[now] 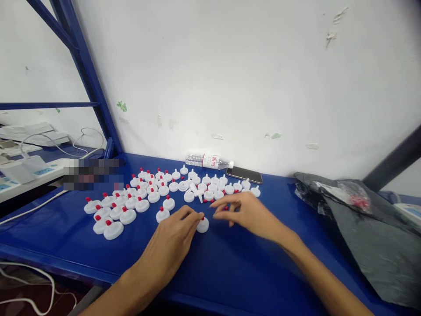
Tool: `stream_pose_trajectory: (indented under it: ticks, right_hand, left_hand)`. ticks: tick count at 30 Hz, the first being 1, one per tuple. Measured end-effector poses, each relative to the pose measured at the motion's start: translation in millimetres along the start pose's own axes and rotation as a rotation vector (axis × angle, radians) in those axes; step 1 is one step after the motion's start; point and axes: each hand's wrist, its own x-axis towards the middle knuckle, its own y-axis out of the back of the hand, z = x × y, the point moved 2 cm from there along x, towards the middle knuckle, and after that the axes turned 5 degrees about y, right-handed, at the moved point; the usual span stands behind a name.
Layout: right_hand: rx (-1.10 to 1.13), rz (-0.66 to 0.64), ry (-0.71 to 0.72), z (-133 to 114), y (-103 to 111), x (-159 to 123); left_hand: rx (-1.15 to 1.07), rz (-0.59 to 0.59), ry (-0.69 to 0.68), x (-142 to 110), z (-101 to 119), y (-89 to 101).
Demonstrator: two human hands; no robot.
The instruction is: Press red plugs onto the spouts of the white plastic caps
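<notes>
My left hand [176,235] is closed, its thumb and forefinger pinching the top of a white nozzle cap [203,225] that rests on the blue table. Those fingertips hide most of the spout, so whether a red tip sits on it is unclear. Just to the right, my right hand [241,213] hovers with its fingers curved and apart, and nothing shows between them. Small red tips [205,201] lie near its fingers, partly covered by the hand. Behind, several white nozzle caps [219,194] stand without red tips. White caps with red tips [128,215] are grouped at the left.
A clear plastic bottle [208,161] lies by the wall, next to a phone [245,175]. A dark plastic bag [371,232] covers the table's right side. Blue frame posts [88,74], power strips [29,175] and white cables [36,206] are at the left.
</notes>
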Motion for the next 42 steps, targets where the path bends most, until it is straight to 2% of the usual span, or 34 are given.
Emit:
stream_pose_trajectory:
  ticks: [4, 6, 10, 15, 19, 22, 25, 28, 33, 35, 37, 40, 42]
  right_hand:
    - [-0.464, 0.418, -0.027, 2.1, 44.5, -6.8]
    - [-0.619, 0.509, -0.118, 9.7, 57.3, -9.6]
    - [-0.772, 0.478, -0.273, 29.4, 60.2, -10.9]
    - [-0.768, 0.449, -0.29, 41.6, 51.3, -9.5]
    - [-0.743, 0.494, -0.295, 34.6, 56.0, -10.0]
    - [-0.62, 0.505, -0.22, 20.7, 56.0, -8.4]
    - [-0.366, 0.326, -0.061, 5.8, 40.3, -4.5]
    - [-0.24, 0.113, 0.013, -4.0, 16.1, -2.5]
    - [-0.154, -0.006, 0.01, -8.4, -7.1, -0.9]
    - [-0.158, 0.018, 0.002, -8.0, -5.1, 0.0]
    - [-0.219, 0.103, 0.004, -5.8, 2.7, 0.5]
    - [-0.402, 0.207, -0.025, 2.8, 16.6, -0.2]
    - [-0.514, 0.18, -0.071, 11.2, 21.5, -0.6]
  left_hand:
    - [0.043, -0.049, 0.104, 5.2, -0.7, 18.7]
    - [0.045, -0.083, 0.147, 6.7, 4.2, 26.4]
    - [0.106, -0.118, 0.187, 8.1, 12.9, 30.6]
    - [0.231, -0.196, 0.262, 10.2, 6.8, 35.0]
    - [0.342, -0.22, 0.345, 10.8, -5.9, 50.7]
    - [0.4, -0.238, 0.383, 11.1, -13.5, 61.1]
    - [0.419, -0.242, 0.402, 12.0, -18.3, 66.3]
    - [0.443, -0.246, 0.406, 12.3, -21.6, 66.6]
    - [0.479, -0.19, 0.344, 9.2, -14.7, 59.3]
    - [0.434, -0.126, 0.329, 6.8, -4.9, 52.7]
    - [0.326, -0.102, 0.271, 4.4, 7.0, 41.7]
    - [0.174, -0.186, 0.183, 2.8, 18.4, 19.8]
    - [0.15, -0.26, 0.178, 3.9, 18.2, 7.2]
